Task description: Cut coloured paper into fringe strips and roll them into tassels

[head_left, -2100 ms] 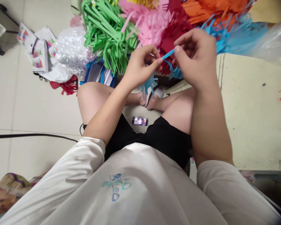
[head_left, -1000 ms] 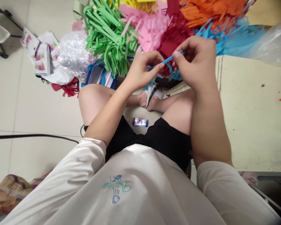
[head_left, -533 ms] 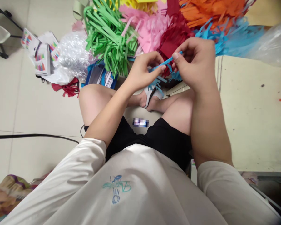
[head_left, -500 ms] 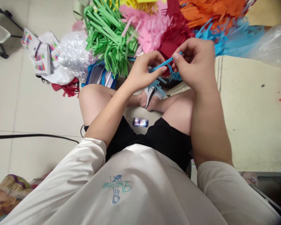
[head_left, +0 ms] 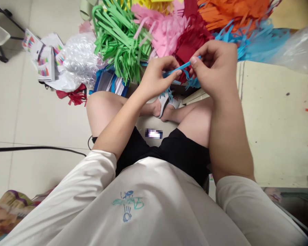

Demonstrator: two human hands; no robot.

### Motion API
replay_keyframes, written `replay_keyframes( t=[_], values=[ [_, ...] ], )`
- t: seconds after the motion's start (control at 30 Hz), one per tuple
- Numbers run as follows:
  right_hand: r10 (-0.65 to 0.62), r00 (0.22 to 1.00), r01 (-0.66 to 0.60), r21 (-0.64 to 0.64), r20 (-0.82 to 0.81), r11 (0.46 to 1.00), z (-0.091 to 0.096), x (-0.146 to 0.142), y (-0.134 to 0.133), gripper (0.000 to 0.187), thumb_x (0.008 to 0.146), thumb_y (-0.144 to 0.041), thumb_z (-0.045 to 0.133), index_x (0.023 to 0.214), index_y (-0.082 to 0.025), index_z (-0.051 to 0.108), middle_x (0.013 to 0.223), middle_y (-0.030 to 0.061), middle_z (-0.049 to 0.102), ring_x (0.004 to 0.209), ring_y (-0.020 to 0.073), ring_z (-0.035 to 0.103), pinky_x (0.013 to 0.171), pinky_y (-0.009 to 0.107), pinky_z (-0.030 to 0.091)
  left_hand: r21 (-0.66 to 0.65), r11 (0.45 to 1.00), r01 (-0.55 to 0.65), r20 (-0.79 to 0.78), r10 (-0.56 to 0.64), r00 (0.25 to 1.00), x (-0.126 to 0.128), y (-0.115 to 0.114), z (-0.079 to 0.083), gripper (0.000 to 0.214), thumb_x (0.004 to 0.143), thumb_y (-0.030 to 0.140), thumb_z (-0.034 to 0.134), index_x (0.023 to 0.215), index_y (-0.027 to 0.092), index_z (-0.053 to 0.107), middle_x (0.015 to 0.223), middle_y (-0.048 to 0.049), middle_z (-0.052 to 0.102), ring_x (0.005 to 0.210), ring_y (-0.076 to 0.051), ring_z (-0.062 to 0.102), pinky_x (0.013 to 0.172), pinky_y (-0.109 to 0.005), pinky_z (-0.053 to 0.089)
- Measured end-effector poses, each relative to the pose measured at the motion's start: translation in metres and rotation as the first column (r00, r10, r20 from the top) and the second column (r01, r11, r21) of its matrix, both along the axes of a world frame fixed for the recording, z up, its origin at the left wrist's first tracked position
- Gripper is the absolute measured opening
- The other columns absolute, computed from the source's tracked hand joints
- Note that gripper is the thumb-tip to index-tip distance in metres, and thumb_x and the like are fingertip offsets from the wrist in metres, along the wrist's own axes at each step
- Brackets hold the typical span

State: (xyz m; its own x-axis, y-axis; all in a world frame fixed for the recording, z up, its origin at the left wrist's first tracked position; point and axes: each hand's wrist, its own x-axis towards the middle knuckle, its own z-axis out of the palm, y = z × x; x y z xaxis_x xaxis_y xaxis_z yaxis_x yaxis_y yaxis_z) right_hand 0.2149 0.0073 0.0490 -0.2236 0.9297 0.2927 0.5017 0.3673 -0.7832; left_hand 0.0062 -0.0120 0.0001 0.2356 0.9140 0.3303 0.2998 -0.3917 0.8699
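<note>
A narrow blue paper strip [head_left: 186,65] is stretched between my two hands, with fringed blue ends hanging below it. My left hand [head_left: 160,75] is closed on its lower left end, thumb against fingers. At the upper right end, my right hand [head_left: 213,68] pinches the strip between thumb and forefinger. Behind the hands lie bundles of fringed paper: green [head_left: 123,44], pink [head_left: 166,32], dark red [head_left: 191,42] and blue [head_left: 236,41]. Part of the held piece is hidden by my left fingers.
Orange fringe [head_left: 236,13] lies at the back right, near a clear plastic bag [head_left: 301,49]. A cream tabletop [head_left: 274,126] is on my right. Crumpled clear plastic [head_left: 79,58] and printed packets [head_left: 46,65] lie on the floor at left. A black cable [head_left: 38,149] crosses the tiles.
The hands have hardly moved and keep hold of the blue strip. The fringe hanging beneath my left hand has swung and shifted slightly.
</note>
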Motion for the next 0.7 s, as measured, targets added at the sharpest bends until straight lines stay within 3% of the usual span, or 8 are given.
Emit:
replay_keyframes(
  t=[0.17, 0.37, 0.7],
  values=[
    [0.003, 1.0, -0.004, 0.033, 0.01, 0.999, -0.002, 0.004, 0.002, 0.025, 0.092, -0.03, 0.09, 0.083, -0.027, 0.066, 0.07, 0.0013, 0.065, 0.063, 0.0169, 0.064, 0.056, 0.032, 0.042, 0.051, 0.999, 0.002, -0.001, -0.002, 1.0, -0.001, 0.0, -0.002, 0.03, 0.105, 0.053, 0.075, 0.104, 0.023, 0.074, 0.105, -0.0077, 0.082, 0.102, -0.022, 0.078, 0.094, -0.035, 0.062],
    [-0.031, 1.0, 0.031, 0.067, 0.003, 0.997, 0.004, 0.002, -0.002, 0.017, 0.092, -0.01, 0.081, 0.084, -0.018, 0.068, 0.071, -0.0015, 0.062, 0.062, 0.0115, 0.058, 0.06, 0.027, 0.036, 0.095, 0.995, -0.007, -0.01, 0.008, 1.0, -0.003, 0.003, -0.005, 0.034, 0.108, 0.056, 0.069, 0.101, 0.024, 0.072, 0.101, -0.0076, 0.081, 0.098, -0.022, 0.077, 0.092, -0.036, 0.06],
    [-0.068, 0.998, 0.069, 0.067, -0.017, 0.995, 0.006, 0.002, -0.002, 0.022, 0.088, -0.025, 0.085, 0.079, -0.026, 0.065, 0.069, -0.0001, 0.06, 0.061, 0.016, 0.056, 0.061, 0.035, 0.036, 0.062, 0.998, -0.031, -0.05, 0.034, 0.998, -0.003, -0.003, 0.005, 0.022, 0.107, 0.047, 0.069, 0.101, 0.027, 0.073, 0.104, -0.0073, 0.081, 0.104, -0.025, 0.077, 0.096, -0.039, 0.063]
  ],
)
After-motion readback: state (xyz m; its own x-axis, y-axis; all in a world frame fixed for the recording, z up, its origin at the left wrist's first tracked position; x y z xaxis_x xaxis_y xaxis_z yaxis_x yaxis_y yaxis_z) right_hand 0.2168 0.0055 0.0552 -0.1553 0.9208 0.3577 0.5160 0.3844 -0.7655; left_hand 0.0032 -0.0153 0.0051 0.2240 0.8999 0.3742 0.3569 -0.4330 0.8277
